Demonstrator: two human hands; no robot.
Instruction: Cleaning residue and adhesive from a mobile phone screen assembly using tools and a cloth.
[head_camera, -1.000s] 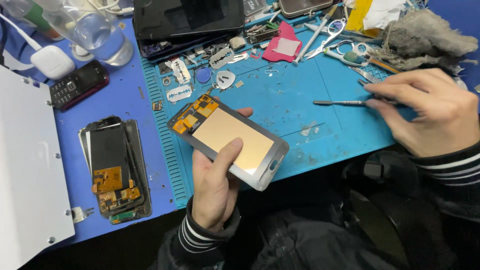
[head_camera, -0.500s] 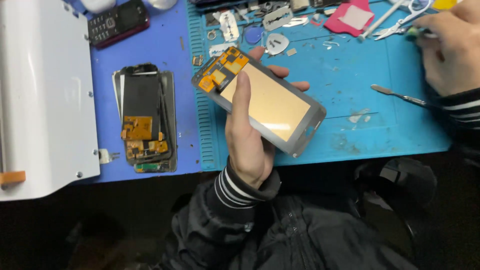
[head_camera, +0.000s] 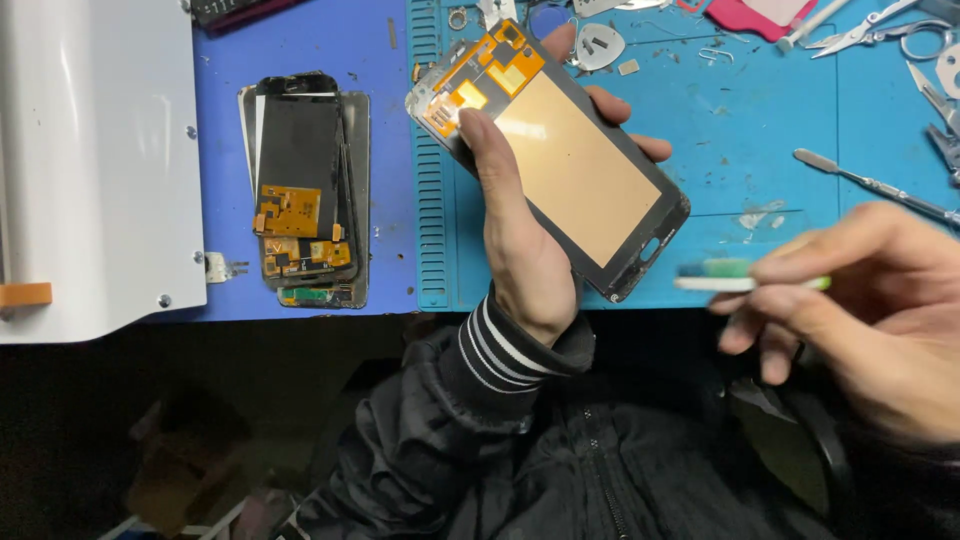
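Observation:
My left hand (head_camera: 520, 230) grips a phone screen assembly (head_camera: 575, 165), back side up, showing a tan copper-coloured panel and orange flex cables at its top end. It is held tilted over the teal work mat (head_camera: 760, 150). My right hand (head_camera: 865, 300) is at the lower right, blurred, pinching a thin tool with a green and white handle (head_camera: 745, 280) that points left toward the lower corner of the screen assembly. The tool's tip is too blurred to make out.
A stack of other screen assemblies (head_camera: 305, 195) lies on the blue mat to the left. A white machine housing (head_camera: 95, 160) fills the far left. A metal spudger (head_camera: 875, 185), scissors (head_camera: 870, 30), tweezers and small metal parts lie on the teal mat's upper right.
My right hand came back from the tools at the top right and now holds a green-handled tool near the screen assembly. The view shifted, and the assembly sits higher in the left hand.

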